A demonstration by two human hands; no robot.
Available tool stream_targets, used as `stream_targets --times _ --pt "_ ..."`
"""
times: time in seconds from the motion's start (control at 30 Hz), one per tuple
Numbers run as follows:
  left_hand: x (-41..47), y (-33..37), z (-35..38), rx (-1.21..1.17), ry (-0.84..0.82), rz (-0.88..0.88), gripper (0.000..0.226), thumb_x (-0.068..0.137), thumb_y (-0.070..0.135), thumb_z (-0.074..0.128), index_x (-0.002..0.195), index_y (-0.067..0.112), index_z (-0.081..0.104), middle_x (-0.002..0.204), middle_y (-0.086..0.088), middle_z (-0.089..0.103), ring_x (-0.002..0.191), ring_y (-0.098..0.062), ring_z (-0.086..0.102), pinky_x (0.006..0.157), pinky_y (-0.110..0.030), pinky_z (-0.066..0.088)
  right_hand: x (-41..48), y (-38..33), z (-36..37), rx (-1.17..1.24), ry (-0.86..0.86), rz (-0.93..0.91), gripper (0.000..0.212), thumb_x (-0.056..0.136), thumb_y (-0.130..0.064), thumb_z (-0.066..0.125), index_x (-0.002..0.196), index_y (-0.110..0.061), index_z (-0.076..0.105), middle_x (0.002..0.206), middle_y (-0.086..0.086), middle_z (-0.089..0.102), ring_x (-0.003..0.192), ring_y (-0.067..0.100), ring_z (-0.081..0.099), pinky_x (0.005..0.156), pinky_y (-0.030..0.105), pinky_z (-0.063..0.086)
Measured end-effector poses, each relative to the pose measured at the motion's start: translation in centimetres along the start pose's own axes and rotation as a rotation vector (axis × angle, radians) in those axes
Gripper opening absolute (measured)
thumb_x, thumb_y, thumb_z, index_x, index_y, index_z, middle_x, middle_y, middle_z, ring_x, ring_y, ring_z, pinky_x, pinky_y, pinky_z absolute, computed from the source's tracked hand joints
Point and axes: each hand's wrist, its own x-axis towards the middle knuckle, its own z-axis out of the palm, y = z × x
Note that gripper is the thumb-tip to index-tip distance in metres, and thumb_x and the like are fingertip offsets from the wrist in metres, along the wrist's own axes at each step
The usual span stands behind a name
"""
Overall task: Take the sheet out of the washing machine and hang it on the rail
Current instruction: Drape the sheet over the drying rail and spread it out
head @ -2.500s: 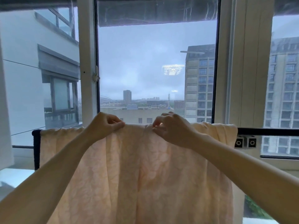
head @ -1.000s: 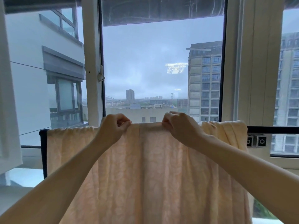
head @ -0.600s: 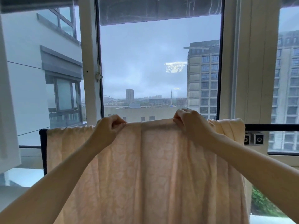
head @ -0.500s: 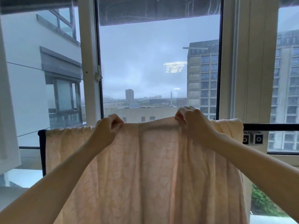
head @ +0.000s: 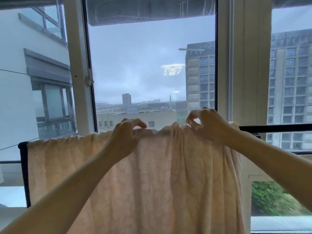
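A pale peach patterned sheet (head: pixel 152 174) hangs draped over a black rail (head: pixel 275 128) in front of the window and covers most of it. My left hand (head: pixel 125 134) lies on the sheet's top fold near the middle, fingers curled over it. To the right, my right hand (head: pixel 209 125) pinches the bunched top edge between thumb and forefinger. Between my hands the fabric rises in a small ridge. The rack's dark left upright (head: pixel 24 166) shows beside the sheet's left edge.
A white window frame (head: pixel 77 65) with a latch stands just behind the rail at left, and a wide white post (head: pixel 243 65) at right. Beyond the glass are tall buildings and grey sky. A low sill runs below the window at left.
My left hand has slid a little to the right along the top fold and its fingers have stretched out. The fabric between my hands has bunched up. My right hand stays at the right end.
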Motion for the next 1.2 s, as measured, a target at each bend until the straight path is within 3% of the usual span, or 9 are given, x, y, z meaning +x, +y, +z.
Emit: stream_targets --times 0.13,0.27,0.4,0.53,0.7,0.83,0.97,1.1,1.2 --pt "0.4 3.0 3.0 -0.066 -0.083 0.121 0.022 0.092 0.03 0.06 0.11 0.021 0.068 0.107 0.007 0.069 0.095 -0.008 0.063 0.086 -0.031 0.051 -1.1 1.6 -1.4 -0.048 -0.135 0.033 0.017 0.089 -0.037 0.059 0.1 -0.025 0.064 0.097 -0.009 0.068 0.086 0.006 0.062 0.083 0.026 0.051" --pt "1.1 3.6 5.1 -0.13 -0.021 0.015 0.019 0.087 0.04 0.064 0.099 0.027 0.072 0.093 0.013 0.073 0.086 -0.003 0.067 0.081 -0.032 0.054 -1.8 2.4 -2.1 -0.018 -0.258 0.003 0.018 0.091 -0.041 0.056 0.104 -0.032 0.063 0.089 -0.02 0.063 0.08 -0.003 0.058 0.078 0.023 0.049" --pt "1.3 4.0 5.6 -0.219 0.026 -0.099 0.003 0.084 0.026 0.071 0.082 0.026 0.073 0.069 0.017 0.067 0.064 0.009 0.06 0.065 -0.019 0.043 -2.2 2.8 -1.8 0.028 -0.196 -0.052 0.029 0.097 -0.035 0.048 0.115 -0.024 0.068 0.109 -0.008 0.07 0.09 0.007 0.065 0.09 0.028 0.051" --pt "1.5 4.6 5.9 -0.21 0.073 -0.155 0.017 0.087 0.021 0.067 0.071 0.027 0.066 0.063 0.012 0.063 0.056 0.003 0.054 0.06 -0.024 0.041 -2.1 3.7 -0.7 0.009 -0.027 -0.05 0.029 0.097 -0.035 0.041 0.1 -0.028 0.069 0.092 0.0 0.071 0.084 0.022 0.066 0.077 0.042 0.054" --pt "1.5 5.2 6.6 -0.155 0.127 -0.228 0.019 0.089 0.019 0.064 0.07 0.022 0.064 0.064 -0.001 0.063 0.06 -0.013 0.054 0.064 -0.03 0.043 -2.2 6.9 -2.0 -0.035 0.062 -0.006 0.026 0.094 -0.003 0.041 0.077 -0.016 0.056 0.066 0.0 0.058 0.063 0.02 0.06 0.056 0.028 0.046" --pt "1.7 5.2 6.5 -0.122 0.145 -0.269 0.022 0.089 0.016 0.063 0.068 0.022 0.061 0.064 -0.003 0.062 0.061 -0.015 0.053 0.06 -0.027 0.04 -3.5 10.8 -5.9 -0.008 0.144 0.056 0.023 0.097 -0.005 0.043 0.083 -0.009 0.062 0.067 0.004 0.059 0.059 0.015 0.054 0.051 0.014 0.031" --pt "1.8 5.5 6.8 -0.124 0.132 -0.294 0.016 0.09 0.019 0.064 0.074 0.016 0.065 0.064 -0.003 0.06 0.061 -0.017 0.053 0.059 -0.026 0.04 -5.2 13.8 -8.8 0.04 0.235 0.072 0.026 0.097 -0.011 0.045 0.084 -0.004 0.067 0.073 0.01 0.065 0.069 0.025 0.059 0.059 0.025 0.03" --pt "1.9 6.2 7.5 -0.142 0.125 -0.294 0.014 0.091 0.021 0.062 0.078 0.016 0.065 0.066 -0.004 0.062 0.063 -0.02 0.055 0.062 -0.028 0.043 -6.5 15.1 -8.5 -0.053 0.092 0.038 0.018 0.094 -0.013 0.051 0.087 -0.012 0.068 0.075 0.007 0.064 0.072 0.018 0.056 0.071 0.034 0.047" --pt "1.8 6.5 7.6 -0.132 0.119 -0.302 0.012 0.092 0.023 0.06 0.082 0.019 0.065 0.073 -0.002 0.065 0.072 -0.023 0.061 0.07 -0.032 0.046 -6.4 14.1 -8.6 -0.018 0.03 0.002 0.015 0.091 -0.011 0.055 0.087 -0.012 0.069 0.079 -0.001 0.066 0.075 0.013 0.058 0.072 0.023 0.046"
